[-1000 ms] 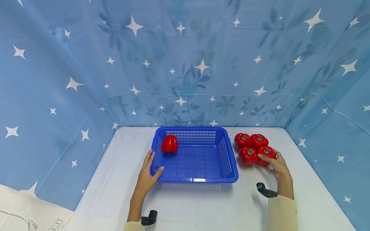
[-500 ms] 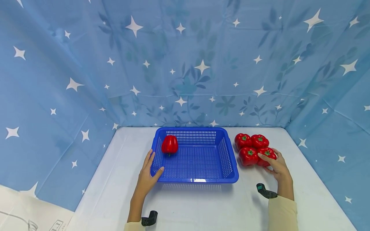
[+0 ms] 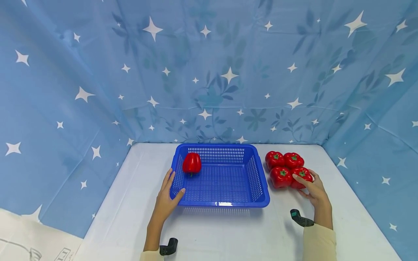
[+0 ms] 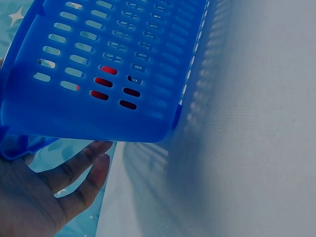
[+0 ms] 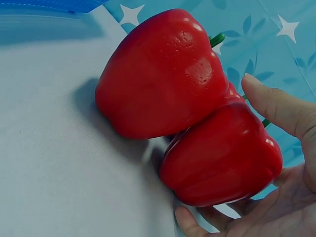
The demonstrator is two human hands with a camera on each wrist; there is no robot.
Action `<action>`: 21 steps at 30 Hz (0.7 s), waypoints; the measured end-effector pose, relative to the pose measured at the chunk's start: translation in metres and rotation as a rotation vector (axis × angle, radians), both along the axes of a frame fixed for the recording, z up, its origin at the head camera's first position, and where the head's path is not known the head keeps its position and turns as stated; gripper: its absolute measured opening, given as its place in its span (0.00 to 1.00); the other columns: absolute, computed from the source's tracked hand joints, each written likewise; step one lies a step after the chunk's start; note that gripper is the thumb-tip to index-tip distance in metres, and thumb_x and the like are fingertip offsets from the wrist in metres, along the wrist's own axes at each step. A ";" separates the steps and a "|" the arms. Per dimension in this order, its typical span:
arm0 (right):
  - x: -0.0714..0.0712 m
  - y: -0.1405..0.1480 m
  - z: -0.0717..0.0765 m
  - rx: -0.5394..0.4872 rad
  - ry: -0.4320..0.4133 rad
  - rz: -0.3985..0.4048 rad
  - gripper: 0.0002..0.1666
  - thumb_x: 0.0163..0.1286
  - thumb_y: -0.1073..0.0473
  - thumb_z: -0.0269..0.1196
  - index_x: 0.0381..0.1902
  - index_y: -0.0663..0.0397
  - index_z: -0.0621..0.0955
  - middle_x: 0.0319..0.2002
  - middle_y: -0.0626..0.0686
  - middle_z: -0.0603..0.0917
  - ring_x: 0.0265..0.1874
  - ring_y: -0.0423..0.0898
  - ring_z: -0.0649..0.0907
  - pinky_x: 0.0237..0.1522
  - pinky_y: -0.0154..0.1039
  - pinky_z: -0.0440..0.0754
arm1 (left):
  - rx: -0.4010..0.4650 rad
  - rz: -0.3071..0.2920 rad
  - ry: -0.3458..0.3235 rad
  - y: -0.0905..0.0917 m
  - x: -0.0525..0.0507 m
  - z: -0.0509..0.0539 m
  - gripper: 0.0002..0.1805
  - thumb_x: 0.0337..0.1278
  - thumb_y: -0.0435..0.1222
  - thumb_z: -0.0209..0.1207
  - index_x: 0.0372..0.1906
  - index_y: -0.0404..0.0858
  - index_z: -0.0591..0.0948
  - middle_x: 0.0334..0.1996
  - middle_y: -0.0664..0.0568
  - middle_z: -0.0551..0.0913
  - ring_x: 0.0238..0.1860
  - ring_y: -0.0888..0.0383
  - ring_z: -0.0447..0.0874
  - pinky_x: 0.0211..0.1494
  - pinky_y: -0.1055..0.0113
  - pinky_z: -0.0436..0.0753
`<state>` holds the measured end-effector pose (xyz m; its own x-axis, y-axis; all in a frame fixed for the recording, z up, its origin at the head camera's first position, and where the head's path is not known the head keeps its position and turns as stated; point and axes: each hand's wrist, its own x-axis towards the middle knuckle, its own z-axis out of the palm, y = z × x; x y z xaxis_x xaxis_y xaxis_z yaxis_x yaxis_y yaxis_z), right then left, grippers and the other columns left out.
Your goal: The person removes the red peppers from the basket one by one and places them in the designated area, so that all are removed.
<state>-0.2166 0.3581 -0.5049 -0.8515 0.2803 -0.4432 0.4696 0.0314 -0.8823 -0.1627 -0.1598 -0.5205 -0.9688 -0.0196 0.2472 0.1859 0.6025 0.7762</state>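
Observation:
My left hand (image 3: 164, 203) holds the left side of a blue plastic basket (image 3: 225, 204), thumb over the rim and fingers along the outer wall. Inside the basket's back left lies one red bell pepper (image 3: 192, 163). To the right of the basket, several red bell peppers stand bunched together, green stems up. My right hand (image 3: 316, 192) is around the front right bell pepper (image 3: 303, 172), thumb near its top and fingers at its right and lower side. In the right wrist view this bell pepper (image 5: 222, 158) touches its left neighbour (image 5: 163, 74).
A white tabletop (image 3: 215, 232) carries everything. Blue star-patterned cloth (image 3: 209, 72) hangs behind and at both sides. The other bell peppers (image 3: 281, 177) sit close against the held one, between it and the basket.
Almost nothing differs. My right hand has shifted very slightly, still around the same bell pepper, and my left hand stays at the basket.

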 end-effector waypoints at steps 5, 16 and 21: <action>0.000 0.001 -0.002 -0.010 0.002 -0.008 0.65 0.63 0.41 0.66 0.79 0.41 0.34 0.79 0.59 0.35 0.77 0.62 0.46 0.65 0.57 0.69 | -0.005 0.002 0.004 -0.001 -0.001 0.001 0.43 0.61 0.49 0.60 0.76 0.39 0.57 0.79 0.53 0.50 0.78 0.43 0.50 0.71 0.39 0.60; 0.003 0.001 -0.003 -0.012 0.007 -0.022 0.64 0.63 0.39 0.66 0.79 0.40 0.34 0.79 0.59 0.35 0.77 0.62 0.46 0.63 0.56 0.69 | 0.004 0.001 0.013 0.000 0.000 -0.001 0.43 0.62 0.48 0.60 0.76 0.37 0.57 0.79 0.51 0.50 0.78 0.42 0.50 0.72 0.39 0.59; 0.006 0.000 -0.001 -0.006 0.013 -0.025 0.65 0.63 0.38 0.65 0.79 0.41 0.34 0.79 0.60 0.35 0.77 0.62 0.46 0.63 0.57 0.68 | 0.012 0.000 0.000 0.000 0.000 -0.001 0.43 0.62 0.49 0.59 0.76 0.38 0.57 0.79 0.52 0.49 0.78 0.43 0.49 0.72 0.39 0.59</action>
